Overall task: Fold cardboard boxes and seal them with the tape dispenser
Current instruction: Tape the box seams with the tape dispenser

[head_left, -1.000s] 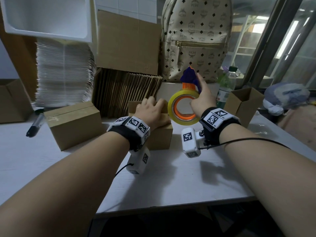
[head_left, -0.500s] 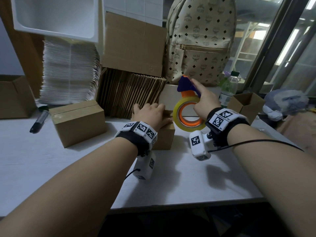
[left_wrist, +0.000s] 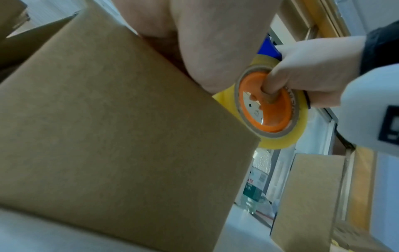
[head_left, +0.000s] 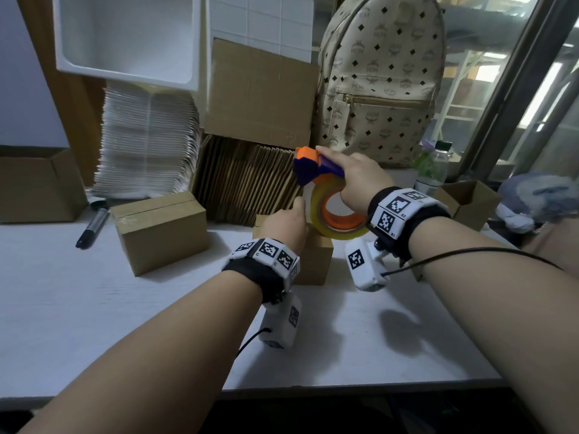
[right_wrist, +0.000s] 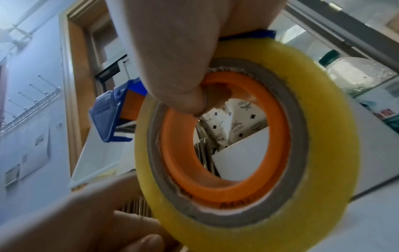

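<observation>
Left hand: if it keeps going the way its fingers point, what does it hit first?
Probably the tape roll: the left hand rests on the box, fingers aimed up at the roll's near edge. Whether they touch it is unclear.

Bare forearms wear black wristbands [head_left: 407,227] with white coded tags, cabled white cameras [head_left: 365,264].

We see matt brown cardboard in the small box [head_left: 313,261] and in the closed box [head_left: 159,230] beside it, whose top seam carries a glossy strip of clear tape. The tape dispenser [head_left: 316,166] looks like smooth orange and blue plastic; its tape roll [head_left: 340,231] is glossy, translucent yellow round a grey paper core. The table [head_left: 94,308] is matt white. The backpack [head_left: 382,79] looks like smooth printed leatherette with a metal zip.
</observation>
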A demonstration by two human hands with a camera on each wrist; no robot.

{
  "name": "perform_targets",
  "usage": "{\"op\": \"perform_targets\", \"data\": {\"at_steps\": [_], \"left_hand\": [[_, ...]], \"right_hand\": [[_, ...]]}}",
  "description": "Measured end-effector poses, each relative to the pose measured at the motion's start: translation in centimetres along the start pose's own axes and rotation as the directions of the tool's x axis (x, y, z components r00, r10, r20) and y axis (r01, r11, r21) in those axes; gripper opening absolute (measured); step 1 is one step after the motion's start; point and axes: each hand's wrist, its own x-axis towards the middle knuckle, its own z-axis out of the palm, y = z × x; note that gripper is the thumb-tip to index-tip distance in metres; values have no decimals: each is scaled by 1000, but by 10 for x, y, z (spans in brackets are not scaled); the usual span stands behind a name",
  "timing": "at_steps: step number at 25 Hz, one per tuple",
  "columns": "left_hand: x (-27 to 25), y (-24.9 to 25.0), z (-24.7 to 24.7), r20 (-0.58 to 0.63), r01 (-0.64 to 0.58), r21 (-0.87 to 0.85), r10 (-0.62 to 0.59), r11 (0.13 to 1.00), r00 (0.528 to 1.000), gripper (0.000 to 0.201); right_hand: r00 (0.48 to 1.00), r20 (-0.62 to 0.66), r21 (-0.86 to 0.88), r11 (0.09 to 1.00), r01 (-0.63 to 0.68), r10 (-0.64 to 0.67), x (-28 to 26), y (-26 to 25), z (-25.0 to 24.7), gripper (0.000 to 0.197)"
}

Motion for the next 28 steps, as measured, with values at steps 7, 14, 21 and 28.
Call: {"op": "perform_targets", "data": {"at_steps": [7,14,21,28], "left_hand": [[24,-42,-18,294,381,-892,-330,243,897,35],[15,-48,-27,344,304,-933,-226,-195,911,61],[15,-45,-18,299,247,-942,-237,-225,924,51],[10,-48,-14,234,158,-940,-235,-302,943,39]], "right_hand": [[995,77,-92,993,76,-69,9,-7,-2,85],[978,116,-172,966,193,-175,16,-20,-1,80],[976,123,-206,958,201,-178,18,-22,2,81],[970,158,-272,936,224,-186,19,-30,2,81]]}}
